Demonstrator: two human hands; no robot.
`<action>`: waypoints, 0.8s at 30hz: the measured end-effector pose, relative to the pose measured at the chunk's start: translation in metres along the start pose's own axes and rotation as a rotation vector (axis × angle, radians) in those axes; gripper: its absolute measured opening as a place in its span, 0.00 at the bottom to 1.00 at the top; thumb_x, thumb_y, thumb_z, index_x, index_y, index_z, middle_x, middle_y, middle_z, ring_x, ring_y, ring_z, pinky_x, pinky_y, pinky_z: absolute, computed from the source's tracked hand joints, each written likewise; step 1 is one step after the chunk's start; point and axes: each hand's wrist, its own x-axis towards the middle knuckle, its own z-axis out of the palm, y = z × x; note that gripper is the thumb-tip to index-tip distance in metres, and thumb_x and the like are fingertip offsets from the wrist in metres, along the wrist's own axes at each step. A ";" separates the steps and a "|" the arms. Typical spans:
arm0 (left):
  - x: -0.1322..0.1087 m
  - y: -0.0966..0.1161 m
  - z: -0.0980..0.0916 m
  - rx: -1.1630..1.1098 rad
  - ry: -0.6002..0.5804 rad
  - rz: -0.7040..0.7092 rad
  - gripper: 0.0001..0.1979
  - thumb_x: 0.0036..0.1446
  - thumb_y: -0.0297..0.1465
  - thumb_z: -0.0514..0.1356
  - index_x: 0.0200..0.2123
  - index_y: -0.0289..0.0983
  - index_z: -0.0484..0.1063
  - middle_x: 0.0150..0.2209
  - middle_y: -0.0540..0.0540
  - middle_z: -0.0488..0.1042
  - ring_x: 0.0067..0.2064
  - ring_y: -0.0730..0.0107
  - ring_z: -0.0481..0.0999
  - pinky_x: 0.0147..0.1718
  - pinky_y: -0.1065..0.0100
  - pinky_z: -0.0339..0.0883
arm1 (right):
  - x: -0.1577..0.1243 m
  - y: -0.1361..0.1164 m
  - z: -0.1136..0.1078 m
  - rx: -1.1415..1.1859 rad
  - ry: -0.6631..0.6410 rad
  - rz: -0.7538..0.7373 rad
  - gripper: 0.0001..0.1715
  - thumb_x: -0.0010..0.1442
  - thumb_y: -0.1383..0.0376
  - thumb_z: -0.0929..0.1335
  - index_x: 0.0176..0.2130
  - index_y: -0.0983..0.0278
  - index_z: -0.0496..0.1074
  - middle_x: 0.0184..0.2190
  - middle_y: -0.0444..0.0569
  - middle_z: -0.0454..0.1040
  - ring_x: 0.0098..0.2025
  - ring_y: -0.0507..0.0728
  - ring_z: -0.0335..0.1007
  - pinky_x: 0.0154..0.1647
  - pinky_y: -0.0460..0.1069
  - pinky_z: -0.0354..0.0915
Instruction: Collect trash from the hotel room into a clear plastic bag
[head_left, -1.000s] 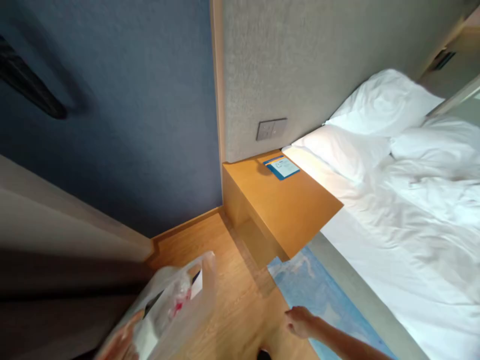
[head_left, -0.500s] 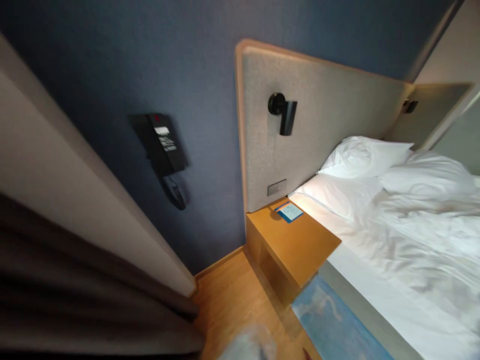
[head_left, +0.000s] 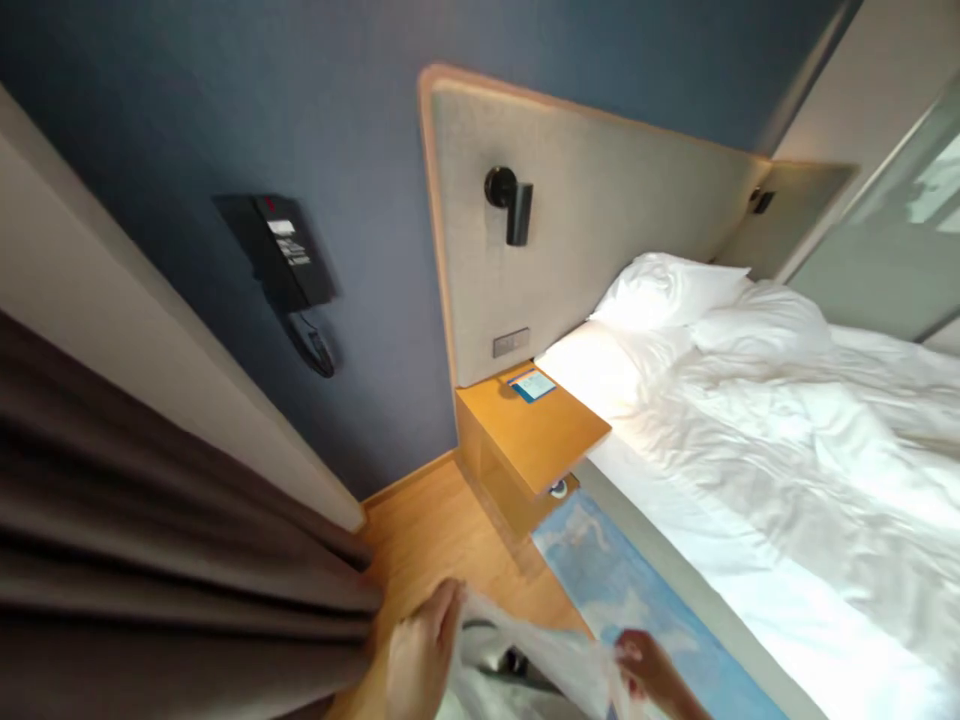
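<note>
At the bottom of the view, a translucent white plastic bag [head_left: 551,645] is stretched between my two hands. My left hand [head_left: 429,648] grips the bag's left rim with its fingers closed. The right edge of the bag is pinched in my right hand [head_left: 651,672]. Its mouth gapes toward me, and something dark shows inside, too blurred to name. The lower part of the bag is cut off by the frame. Both hands are in front of the wooden bedside table [head_left: 559,440], apart from it.
A blue and white card [head_left: 532,385] lies on the bedside table. To the right is a bed with rumpled white bedding [head_left: 787,420], a blue patterned mat [head_left: 630,600] beside it. Dark curtains [head_left: 187,560] hang at left. A black phone [head_left: 289,255] and reading lamp [head_left: 518,213] are wall-mounted.
My two hands have come into view from below, spreading the bag, which was only a blur at the bottom edge. The camera has turned slightly right, so the room shifts left.
</note>
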 end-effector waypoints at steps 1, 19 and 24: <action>0.008 0.003 0.002 0.032 0.027 0.068 0.21 0.62 0.46 0.49 0.28 0.40 0.72 0.26 0.46 0.73 0.30 0.65 0.75 0.33 0.67 0.65 | 0.011 0.000 -0.009 0.002 -0.005 -0.022 0.11 0.46 0.53 0.66 0.24 0.58 0.67 0.19 0.45 0.71 0.22 0.60 0.74 0.25 0.55 0.71; 0.295 -0.054 0.115 -0.443 -0.129 -0.511 0.28 0.53 0.58 0.54 0.25 0.37 0.63 0.16 0.56 0.50 0.20 0.76 0.50 0.21 0.72 0.45 | 0.541 -0.273 -0.047 -0.840 0.259 -0.479 0.34 0.66 0.63 0.60 0.66 0.74 0.53 0.68 0.63 0.49 0.69 0.67 0.44 0.66 0.65 0.47; 0.402 -0.047 0.117 -0.270 -0.122 -0.468 0.27 0.50 0.56 0.56 0.20 0.37 0.60 0.19 0.55 0.48 0.22 0.76 0.49 0.22 0.71 0.43 | 0.584 -0.241 -0.076 -1.083 0.119 -0.609 0.34 0.69 0.55 0.56 0.65 0.74 0.56 0.67 0.62 0.52 0.68 0.67 0.48 0.65 0.65 0.49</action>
